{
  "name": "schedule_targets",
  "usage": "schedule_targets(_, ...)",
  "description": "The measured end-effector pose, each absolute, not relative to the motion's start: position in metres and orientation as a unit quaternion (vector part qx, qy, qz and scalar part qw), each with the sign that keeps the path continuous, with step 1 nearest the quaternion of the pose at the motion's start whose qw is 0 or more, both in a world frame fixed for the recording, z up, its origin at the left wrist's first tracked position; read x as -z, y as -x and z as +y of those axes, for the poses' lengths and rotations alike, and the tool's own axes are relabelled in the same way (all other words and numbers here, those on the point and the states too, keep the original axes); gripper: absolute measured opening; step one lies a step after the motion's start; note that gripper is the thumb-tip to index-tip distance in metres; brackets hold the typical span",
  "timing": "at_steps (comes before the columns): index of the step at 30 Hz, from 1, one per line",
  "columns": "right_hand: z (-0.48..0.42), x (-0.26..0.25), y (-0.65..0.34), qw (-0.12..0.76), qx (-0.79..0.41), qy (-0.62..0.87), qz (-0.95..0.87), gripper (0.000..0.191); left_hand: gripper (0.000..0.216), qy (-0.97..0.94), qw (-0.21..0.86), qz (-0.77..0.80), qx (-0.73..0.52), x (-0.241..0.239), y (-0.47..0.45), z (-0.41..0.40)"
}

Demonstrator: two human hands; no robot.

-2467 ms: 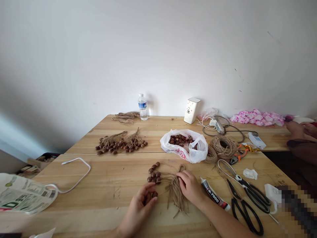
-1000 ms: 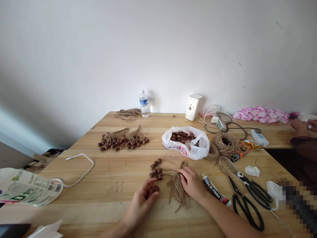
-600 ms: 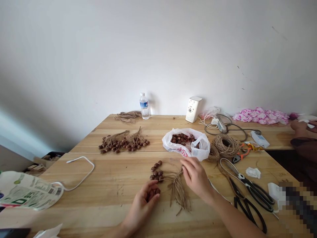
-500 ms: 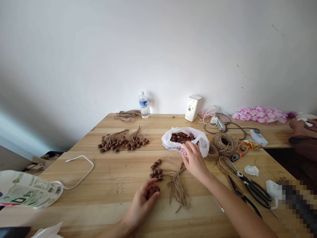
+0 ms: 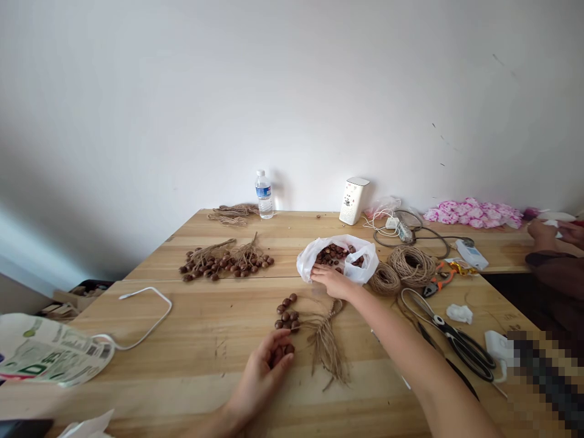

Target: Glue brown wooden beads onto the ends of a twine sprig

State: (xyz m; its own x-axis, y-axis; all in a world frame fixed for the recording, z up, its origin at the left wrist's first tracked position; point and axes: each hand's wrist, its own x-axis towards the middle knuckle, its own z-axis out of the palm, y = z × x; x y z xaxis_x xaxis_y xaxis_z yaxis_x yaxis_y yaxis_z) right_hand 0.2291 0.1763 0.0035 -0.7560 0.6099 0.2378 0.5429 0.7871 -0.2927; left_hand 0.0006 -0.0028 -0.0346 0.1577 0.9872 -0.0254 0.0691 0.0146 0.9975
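Note:
Brown round nuts (image 5: 277,356) rest in the curled fingers of my left hand (image 5: 262,374), low over the table. Just beyond it, several more nuts (image 5: 286,313) lie beside a knotted bundle of twine (image 5: 329,344), whose strands reach toward them. My right hand (image 5: 332,281) is at the front rim of a white plastic bag (image 5: 306,258), fingers stretched out to the left over the edge; their tips are partly hard to make out. Inside the open bag is a heap of brown nuts (image 5: 335,252).
Nuts tied with twine (image 5: 228,263) lie back left, near loose twine (image 5: 235,213) and a water bottle (image 5: 264,194). Twine balls (image 5: 413,266), pliers (image 5: 441,281) and scissors (image 5: 465,347) lie right. A white cable (image 5: 155,325) is left. Another person's hands (image 5: 545,234) show far right.
My right hand has moved left and down from above the bag to its front rim. The bag's right side has shifted and folded inward. My left hand stays put with the nuts.

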Motion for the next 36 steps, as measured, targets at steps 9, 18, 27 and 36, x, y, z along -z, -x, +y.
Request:
schedule_targets(9,0.155,-0.008,-0.224,0.190,-0.108,0.325,-0.920,0.028,0.039,-0.550,0.515,0.478,-0.452,0.032,-0.002,-0.003)
schedule_targets(18,0.121,-0.038,-0.232,0.314,-0.090,0.373,-0.869,0.029,0.039,-0.545,0.528,0.471,-0.450,0.032,-0.001,-0.003)
schedule_targets(27,0.007,-0.021,-0.230,0.270,-0.103,0.435,-0.853,0.031,0.034,-0.538,0.538,0.460,-0.458,0.034,0.000,-0.002)
schedule_targets(36,0.014,0.010,-0.227,0.322,-0.092,0.440,-0.833,0.029,0.035,-0.513,0.558,0.455,-0.467,0.030,-0.002,0.002)
